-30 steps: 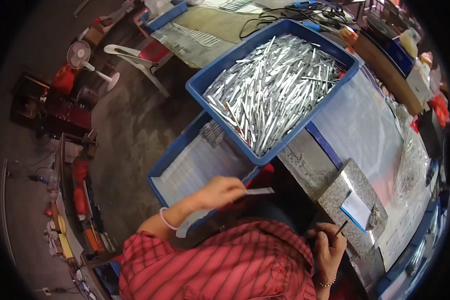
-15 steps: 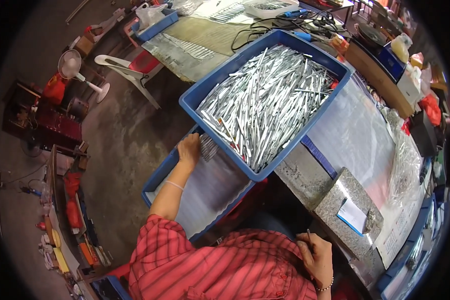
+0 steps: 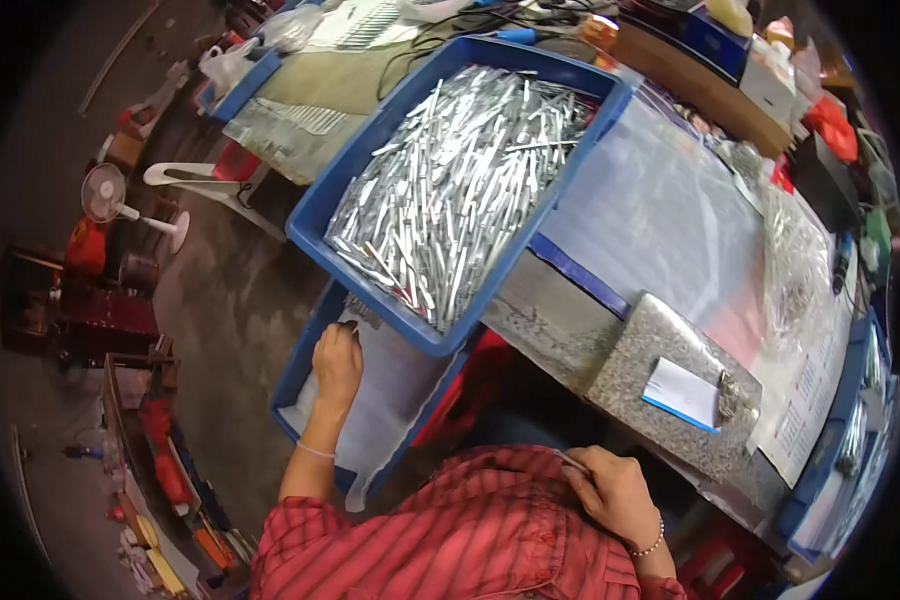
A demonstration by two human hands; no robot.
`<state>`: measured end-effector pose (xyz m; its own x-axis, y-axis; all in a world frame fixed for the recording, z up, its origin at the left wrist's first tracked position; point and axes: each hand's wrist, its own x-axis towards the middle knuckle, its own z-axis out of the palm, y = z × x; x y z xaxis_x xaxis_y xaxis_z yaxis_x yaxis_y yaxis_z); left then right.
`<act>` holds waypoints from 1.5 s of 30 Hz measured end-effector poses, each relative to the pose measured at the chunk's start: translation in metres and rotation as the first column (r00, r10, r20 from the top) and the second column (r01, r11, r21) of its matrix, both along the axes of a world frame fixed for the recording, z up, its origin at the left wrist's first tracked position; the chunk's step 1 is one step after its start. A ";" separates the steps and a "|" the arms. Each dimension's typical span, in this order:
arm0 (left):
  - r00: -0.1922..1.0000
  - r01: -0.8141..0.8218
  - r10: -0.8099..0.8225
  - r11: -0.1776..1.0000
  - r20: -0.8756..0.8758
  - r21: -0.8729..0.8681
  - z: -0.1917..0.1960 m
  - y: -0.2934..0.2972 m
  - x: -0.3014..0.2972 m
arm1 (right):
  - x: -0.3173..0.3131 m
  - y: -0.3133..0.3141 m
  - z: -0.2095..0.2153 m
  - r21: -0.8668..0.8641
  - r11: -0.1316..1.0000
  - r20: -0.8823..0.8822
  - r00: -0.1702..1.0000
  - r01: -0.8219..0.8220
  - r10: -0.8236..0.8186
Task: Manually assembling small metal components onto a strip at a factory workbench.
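Observation:
My left hand (image 3: 338,362) is closed in a pinch over the lower blue bin (image 3: 292,385), with a small dark tip showing at the fingers; what it holds I cannot make out. That bin is lined with a pale sheet (image 3: 395,365), and a few small metal pieces (image 3: 358,305) lie at its far end. My right hand (image 3: 618,495) is closed in front of the striped red shirt, and a thin stick-like piece (image 3: 572,461) pokes out from its fingers. Above the lower bin, a large blue bin (image 3: 310,235) is heaped with slender silvery metal pieces (image 3: 460,180).
To the right, a speckled stone slab (image 3: 660,345) carries a white notepad (image 3: 682,392). Plastic sheeting (image 3: 670,200) covers the bench behind it. At left stand a white fan (image 3: 105,192) and a white chair (image 3: 185,176). Another blue tray (image 3: 808,515) stands at the far right.
My left hand has drawn back from the small metal pieces at the lower bin's far end, toward me. My right hand stays near the shirt. The whole view has shifted and turned.

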<state>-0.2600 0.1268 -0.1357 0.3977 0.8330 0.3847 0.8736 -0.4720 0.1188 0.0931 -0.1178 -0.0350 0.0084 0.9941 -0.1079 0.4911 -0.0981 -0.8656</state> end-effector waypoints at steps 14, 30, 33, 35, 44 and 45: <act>0.806 0.569 -0.499 0.801 0.318 -0.186 0.080 -0.092 0.101 | 0.063 -0.062 0.028 0.233 0.797 0.111 0.799 0.558 -0.592; 0.413 0.909 -0.901 0.397 0.135 -0.130 0.079 -0.109 0.278 | 0.122 -0.040 0.015 0.222 0.732 0.373 0.638 0.644 -0.674; 0.406 0.912 -0.908 0.396 0.104 -0.105 0.082 -0.100 0.277 | 0.122 -0.035 0.012 0.221 0.703 0.291 0.642 0.676 -0.709; 0.418 0.906 -0.905 0.408 0.081 -0.116 0.083 -0.094 0.275 | 0.119 -0.031 0.014 0.248 0.686 0.261 0.634 0.684 -0.728; 0.382 0.917 -0.922 0.370 0.062 -0.150 0.081 -0.073 0.271 | 0.099 -0.021 0.036 0.351 0.657 0.208 0.628 0.667 -0.750; 0.383 0.916 -0.921 0.370 0.066 -0.153 0.081 -0.072 0.270 | 0.097 -0.019 0.037 0.352 0.679 0.214 0.651 0.644 -0.728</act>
